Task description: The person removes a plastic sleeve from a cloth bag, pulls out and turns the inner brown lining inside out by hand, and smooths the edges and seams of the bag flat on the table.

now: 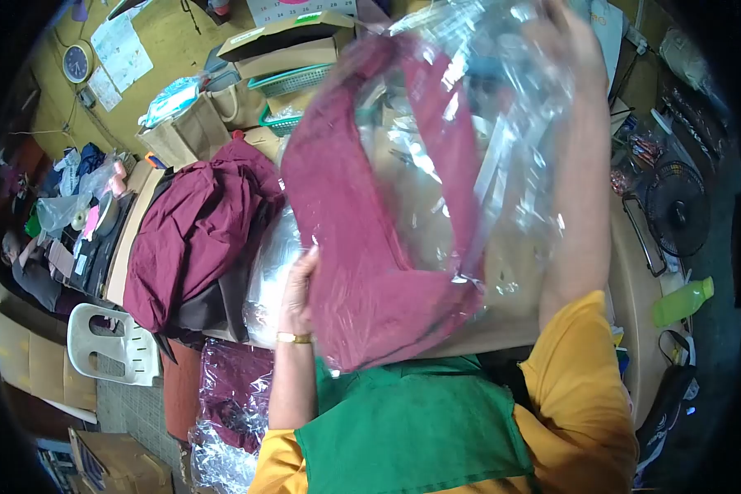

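Head view: maroon garment (350, 317) sits inside a clear plastic bag (514, 156), held up in front of the torso, above the tabletop (510, 319), tilted. Garment bunches toward L side + bottom of bag, w/ a gap mid-way where the tabletop shows thru; R part of bag is mostly loose film.

R hand (558, 33) is up at the bag's top R corner, closed on film by the look of it, blurred, so exact grip n/a. L hand (298, 288) is at lower L edge, fingers partly hidden; can't tell if it pinches or just props. Hands well apart.

Risks (judgement): film looks thin + slick, so a weak R grip could let the corner slip & the bag drop. Hard pull btw hands could stretch or split film. Garment wt. low on L side could fold it into a lump, creases likely. Trapped air could keep bag puffy.

Near L: loose maroon cloth pile (193, 222) and a shiny stack of clear plastic (273, 284) just beside the L wrist; a low swing could snag or shift either. Farther back: open cardboard box (292, 51), green basket (296, 80); bag top is near these, edge catch poss. Lower L: another bagged maroon item (232, 387). Far R, well clear: green bottle (683, 302), black fan (677, 206); low risk.
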`<state>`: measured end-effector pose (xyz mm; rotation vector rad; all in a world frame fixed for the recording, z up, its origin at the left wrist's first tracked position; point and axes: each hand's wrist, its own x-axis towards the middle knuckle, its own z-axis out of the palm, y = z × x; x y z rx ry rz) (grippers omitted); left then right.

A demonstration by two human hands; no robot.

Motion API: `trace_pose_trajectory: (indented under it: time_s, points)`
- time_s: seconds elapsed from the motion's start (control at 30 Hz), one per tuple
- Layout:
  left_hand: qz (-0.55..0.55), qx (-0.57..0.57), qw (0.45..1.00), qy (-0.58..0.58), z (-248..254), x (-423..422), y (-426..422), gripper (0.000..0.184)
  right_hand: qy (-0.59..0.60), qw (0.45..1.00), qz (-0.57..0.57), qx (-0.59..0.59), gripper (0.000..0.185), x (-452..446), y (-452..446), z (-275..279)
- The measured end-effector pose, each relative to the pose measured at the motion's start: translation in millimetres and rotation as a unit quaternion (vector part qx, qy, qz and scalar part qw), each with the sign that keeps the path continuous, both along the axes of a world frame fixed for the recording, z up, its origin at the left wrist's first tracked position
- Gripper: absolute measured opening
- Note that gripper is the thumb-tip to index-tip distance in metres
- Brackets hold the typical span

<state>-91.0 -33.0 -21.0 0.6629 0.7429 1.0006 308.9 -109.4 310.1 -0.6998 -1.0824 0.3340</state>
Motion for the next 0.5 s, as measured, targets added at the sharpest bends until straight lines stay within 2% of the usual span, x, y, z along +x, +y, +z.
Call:
trace_pose_trajectory:
  time_s: [0.03,0.07,0.1,0.13,0.17,0.2,0.23,0.27,0.3,0.37,0.4,0.47,0.5]
  points:
    - [0.004,0.124,0.985,0.119,35.4,-18.3,0.1,0.038,-0.033,0.996,-0.073,-0.03,0.012,20.1,-15.2,-16.5]
    - [0.029,0.235,0.941,0.241,71.6,-36.4,-0.2,0.042,-0.067,0.981,-0.159,-0.09,0.011,35.0,-27.4,-44.2]
    - [0.04,0.273,0.938,0.209,99.2,-41.9,-8.2,0.051,-0.096,0.95,-0.244,-0.172,0.011,43.0,-38.2,-78.9]
    - [0.059,0.337,0.843,0.414,85.8,-69.9,12.8,0.053,-0.106,0.889,-0.344,-0.282,0.015,40.4,-45.6,-118.8]
    - [0.102,0.401,0.725,0.551,83.3,-76.1,12.6,0.051,-0.117,0.868,-0.302,-0.376,0.024,28.5,-56.7,-162.0]
    - [0.131,0.451,0.61,0.638,94.1,-67.9,7.5,0.049,-0.139,0.835,-0.257,-0.466,0.034,16.5,-67.9,-205.2]
    - [0.155,0.489,0.479,0.712,111.0,-55.0,-3.8,0.048,-0.131,0.896,-0.125,-0.404,0.034,9.7,-72.3,-253.3]
    - [0.145,0.575,0.522,0.613,125.0,-31.3,-10.3,0.047,-0.114,0.857,-0.03,-0.502,0.034,-16.7,-82.0,-254.2]
    - [0.086,0.616,0.599,0.505,130.9,-1.6,-22.8,0.048,-0.124,0.879,0.028,-0.46,0.028,-41.7,-82.9,-262.0]
    - [-0.029,0.654,0.638,0.406,131.6,60.5,-54.9,0.062,-0.119,0.895,0.138,-0.406,0.018,-87.3,-76.7,-250.5]
    - [-0.097,0.645,0.68,0.335,126.4,87.1,-68.3,0.071,-0.115,0.895,0.136,-0.409,0.018,-98.9,-75.2,-244.2]
    - [-0.116,0.624,0.691,0.345,126.1,112.5,-74.7,0.048,-0.062,0.886,0.267,-0.375,0.015,-105.5,-70.7,-231.5]
    - [-0.124,0.596,0.7,0.372,125.0,114.8,-68.2,0.037,-0.064,0.887,0.263,-0.373,0.015,-97.3,-68.6,-226.6]
